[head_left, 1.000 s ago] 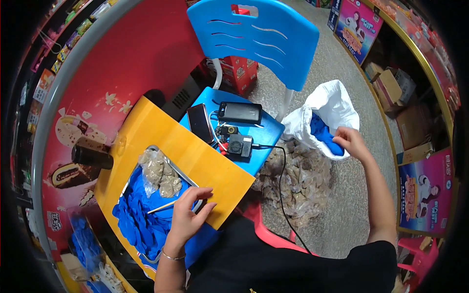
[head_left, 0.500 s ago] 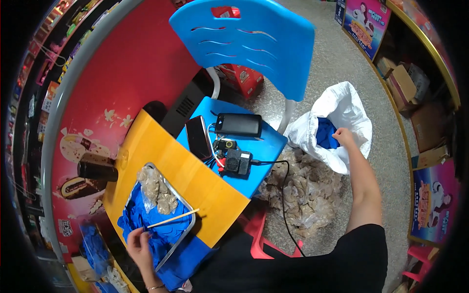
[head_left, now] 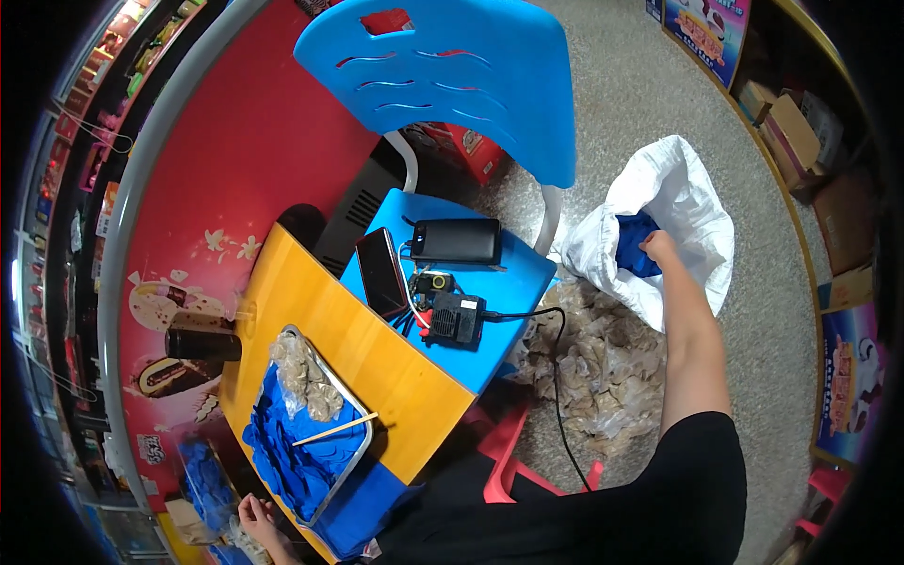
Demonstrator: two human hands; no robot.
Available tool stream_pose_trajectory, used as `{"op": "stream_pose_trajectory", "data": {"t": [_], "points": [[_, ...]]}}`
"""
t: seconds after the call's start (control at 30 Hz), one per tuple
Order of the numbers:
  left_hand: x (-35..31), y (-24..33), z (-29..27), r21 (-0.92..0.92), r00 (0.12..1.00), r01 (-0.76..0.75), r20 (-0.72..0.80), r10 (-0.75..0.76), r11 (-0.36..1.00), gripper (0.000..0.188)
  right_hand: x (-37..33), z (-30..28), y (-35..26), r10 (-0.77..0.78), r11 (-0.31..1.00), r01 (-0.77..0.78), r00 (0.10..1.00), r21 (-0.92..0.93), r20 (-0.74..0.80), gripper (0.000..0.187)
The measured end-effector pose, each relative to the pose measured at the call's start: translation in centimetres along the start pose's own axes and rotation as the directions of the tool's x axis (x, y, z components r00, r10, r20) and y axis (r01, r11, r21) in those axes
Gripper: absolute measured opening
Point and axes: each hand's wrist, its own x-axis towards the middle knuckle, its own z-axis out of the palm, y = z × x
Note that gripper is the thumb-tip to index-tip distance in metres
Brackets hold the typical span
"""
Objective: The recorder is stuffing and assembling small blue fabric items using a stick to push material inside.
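I note the left hand (head_left: 259, 518), loosely curled, contents unclear, has shifted away from the metal tray (head_left: 368, 435) to near left, leaving only the right hand (head_left: 662, 250) at blue flat pieces (head_left: 631, 247) inside the far-right white sack (head_left: 692, 212), grip indeterminable.

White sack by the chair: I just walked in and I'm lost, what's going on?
A person's right hand is in the sack, at the blue pieces; whether it grips any is unclear. The left hand is beside the table, off the tray, which holds more blue pieces, bagged brown stuff and a stick.
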Motion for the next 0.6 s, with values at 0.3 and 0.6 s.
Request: {"op": "stream_pose_trajectory", "data": {"t": [0.3, 0.6], "points": [[1.9, -4.4, -3.4, 0.036, 0.997, 0.043, 0.059, -0.045, 0.998, 0.01, 1.0, 0.5, -1.0, 0.128, 0.99, -0.114, 0.975, -0.088, 0.181, 0.033], [0.3, -4.7, -3.9, 0.041, 0.985, 0.132, 0.107, -0.136, 0.99, 0.011, 0.6, -0.8, -3.6, 0.132, 0.987, -0.126, 0.99, 0.103, -0.053, 0.026]]}}
